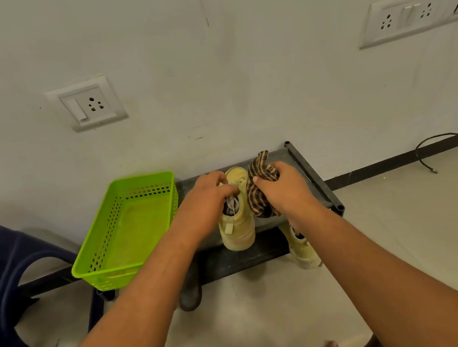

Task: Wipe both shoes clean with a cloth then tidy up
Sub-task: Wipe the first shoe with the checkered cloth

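Observation:
A pale yellow shoe [239, 228] stands on the top shelf of a low black rack [312, 181], toe toward the wall. My left hand [207, 195] grips it at the laces, fingers curled over the tongue. My right hand [283, 187] holds a bunched brown-and-black striped cloth [260, 189] against the shoe's right side. The second pale yellow shoe [303, 250] sits lower on the rack's right, partly hidden under my right forearm.
A bright green perforated basket [103, 251] sits on the rack's left end. A dark blue plastic stool [4, 281] stands at far left. A dark shoe [191, 296] lies on the floor under my left arm. A black cable [429, 152] trails along the floor at right.

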